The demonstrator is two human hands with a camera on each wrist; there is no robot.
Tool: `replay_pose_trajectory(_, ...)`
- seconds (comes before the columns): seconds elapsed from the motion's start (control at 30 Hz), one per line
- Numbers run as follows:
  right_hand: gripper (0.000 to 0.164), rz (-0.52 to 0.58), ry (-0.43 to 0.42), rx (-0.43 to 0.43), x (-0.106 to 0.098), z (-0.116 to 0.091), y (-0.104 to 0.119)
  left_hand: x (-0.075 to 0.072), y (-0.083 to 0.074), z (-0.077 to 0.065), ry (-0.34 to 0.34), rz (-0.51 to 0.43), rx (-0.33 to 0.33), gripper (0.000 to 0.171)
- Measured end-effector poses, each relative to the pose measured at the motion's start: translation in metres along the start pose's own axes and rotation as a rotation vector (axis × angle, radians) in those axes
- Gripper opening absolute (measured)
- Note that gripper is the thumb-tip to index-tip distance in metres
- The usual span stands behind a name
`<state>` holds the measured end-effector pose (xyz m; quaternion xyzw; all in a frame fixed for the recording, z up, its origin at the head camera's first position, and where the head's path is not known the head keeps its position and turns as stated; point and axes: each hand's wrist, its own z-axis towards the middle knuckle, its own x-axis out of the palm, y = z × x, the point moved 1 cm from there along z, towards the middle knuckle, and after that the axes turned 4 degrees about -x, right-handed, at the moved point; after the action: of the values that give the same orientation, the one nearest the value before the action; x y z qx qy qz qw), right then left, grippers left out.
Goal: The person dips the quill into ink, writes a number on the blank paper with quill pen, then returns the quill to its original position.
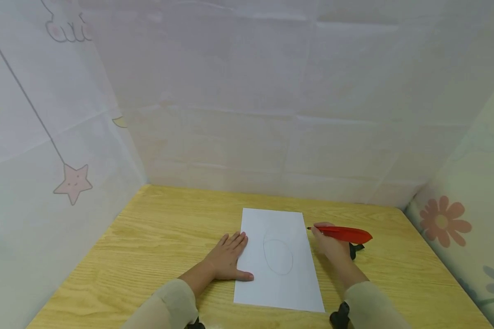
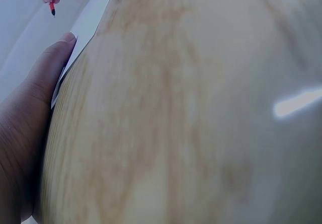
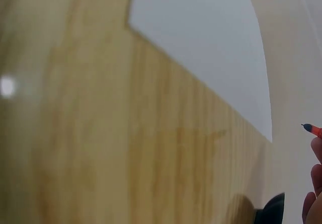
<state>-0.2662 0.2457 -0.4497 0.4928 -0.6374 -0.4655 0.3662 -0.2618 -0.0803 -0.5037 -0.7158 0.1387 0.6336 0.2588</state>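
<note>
A white sheet of paper [image 1: 251, 292] lies on the wooden table with a thin oval loop [image 1: 281, 275] drawn on it. My left hand [image 1: 227, 259] rests flat across the sheet's left edge, fingers spread and thumb on the paper. Beyond the sheet's right edge, my right hand [image 1: 328, 242] pinches a red feather-shaped pen [image 1: 350, 235]. The pen's dark tip points left, close to the paper's edge in the head view. In the right wrist view, the pen tip [image 3: 307, 127] is raised beside the sheet's corner. The left wrist view shows the left thumb [image 2: 40, 88] on the paper.
The table [image 1: 160, 237] has a yellowish wood grain. A pale sheet wall [image 1: 247, 114] stands behind it, with printed side walls showing a pink star [image 1: 72, 183] and a red flower [image 1: 441, 221]. Black wrist fittings [image 1: 340, 315] sit at the sleeves.
</note>
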Motion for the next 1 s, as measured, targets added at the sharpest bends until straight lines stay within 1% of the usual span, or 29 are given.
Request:
replay_pose_trajectory(0.03, 0.039, -0.154, -0.04, -0.034, -0.004, 0.0, 0.0, 0.0, 0.0, 0.0, -0.001, 0.0, 0.001, 0.115)
replay_pose_trajectory(0.1, 0.042, -0.156, -0.059, -0.062, -0.01, 0.0, -0.001, -0.001, 0.0, 0.0, -0.003, -0.001, 0.003, 0.115)
replay_pose_trajectory(0.27, 0.049, -0.262, -0.123, -0.17, -0.021, -0.002, -0.002, -0.002, 0.0, 0.0, 0.003, -0.007, -0.002, 0.116)
replay_pose_trajectory(0.33, 0.048, -0.3, -0.142, -0.202, -0.026, -0.003, -0.002, -0.002, 0.0, -0.001, 0.001, -0.007, -0.003, 0.116)
replay_pose_trajectory(0.5, 0.038, -0.338, -0.176, -0.219, -0.038, -0.001, -0.003, -0.005, -0.003, -0.002, 0.008, -0.002, -0.008, 0.114)
replay_pose_trajectory(0.57, 0.037, -0.341, -0.192, -0.226, -0.043, 0.0, -0.004, -0.005, -0.002, -0.002, 0.01, -0.004, -0.009, 0.115)
replay_pose_trajectory(0.7, 0.039, -0.356, -0.242, -0.273, -0.052, -0.002, -0.007, 0.001, 0.001, -0.001, 0.0, -0.02, -0.003, 0.116)
replay_pose_trajectory(0.77, 0.041, -0.341, -0.267, -0.286, -0.057, -0.003, -0.008, 0.002, 0.002, 0.0, -0.001, -0.015, -0.003, 0.116)
replay_pose_trajectory(0.87, 0.043, -0.335, -0.286, -0.292, -0.065, -0.006, -0.009, 0.003, 0.002, 0.0, -0.001, -0.014, 0.002, 0.116)
replay_pose_trajectory(1.0, 0.042, -0.322, -0.283, -0.283, -0.076, -0.008, -0.01, 0.001, 0.001, -0.001, 0.004, -0.019, 0.006, 0.116)
